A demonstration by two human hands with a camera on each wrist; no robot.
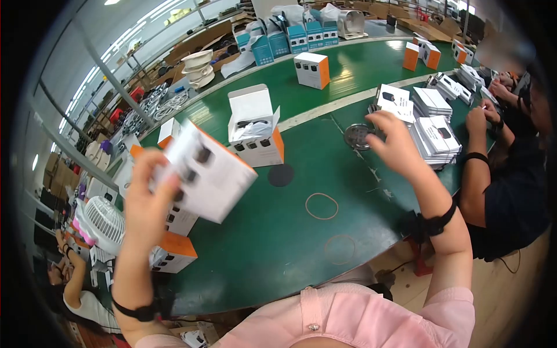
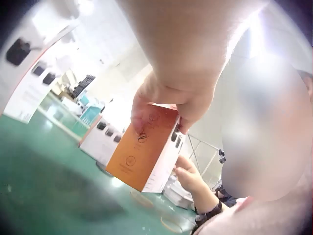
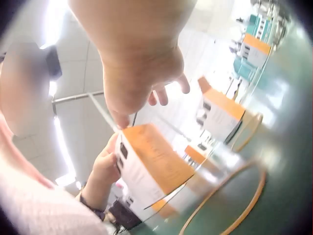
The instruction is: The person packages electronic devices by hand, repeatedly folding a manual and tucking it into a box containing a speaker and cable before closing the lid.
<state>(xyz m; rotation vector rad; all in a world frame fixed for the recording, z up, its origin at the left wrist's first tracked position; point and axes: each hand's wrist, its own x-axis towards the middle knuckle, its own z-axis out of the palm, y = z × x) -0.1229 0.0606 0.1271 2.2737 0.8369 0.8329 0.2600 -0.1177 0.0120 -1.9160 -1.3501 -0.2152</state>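
Note:
A white and orange box (image 1: 212,174) is held up over the left part of the green table, blurred in the head view. My left hand (image 1: 145,197) grips it, thumb on one face; in the left wrist view the fingers clasp the top of the box (image 2: 144,147). My right hand (image 1: 397,142) is in the air near a round dark metal dish (image 1: 358,137), fingers loosely bent and holding nothing. An open box (image 1: 258,145) with its lid up stands beyond the held box, a bagged item showing inside. A dark round disc (image 1: 280,175) lies beside it.
Rubber bands (image 1: 321,206) lie mid-table. Stacked white leaflets (image 1: 435,136) are at right, near another person's arms (image 1: 477,168). More boxes (image 1: 174,253) and a fan (image 1: 104,223) stand at left. A closed box (image 1: 311,70) and teal boxes (image 1: 278,44) stand farther back.

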